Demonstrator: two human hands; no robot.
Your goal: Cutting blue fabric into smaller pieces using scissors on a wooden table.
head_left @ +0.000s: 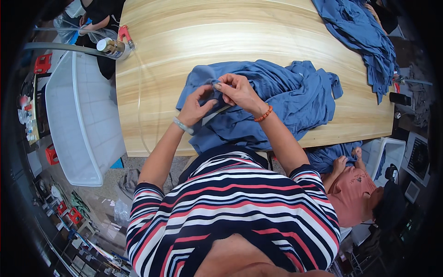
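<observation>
Pinching: your right hand [236,94], thumb and forefinger on a fold of the blue cloth [277,104]
Left hand [196,108]: at the same fold, thumb apart, grip unclear
Cloth: heaped on the wooden bench [221,37] before you
Far-left corner: white-capped bottle [114,48]

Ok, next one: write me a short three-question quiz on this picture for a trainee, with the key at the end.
1. What colour is the cloth that the right grip is pinching?
2. True or false: the orange beaded bracelet is on the left arm.
3. By which edge of the wooden table is the white-capped bottle? A: right; B: left; C: nearest the wearer.

Key: 1. Blue. 2. False; it is on the right arm. 3. B.
</observation>
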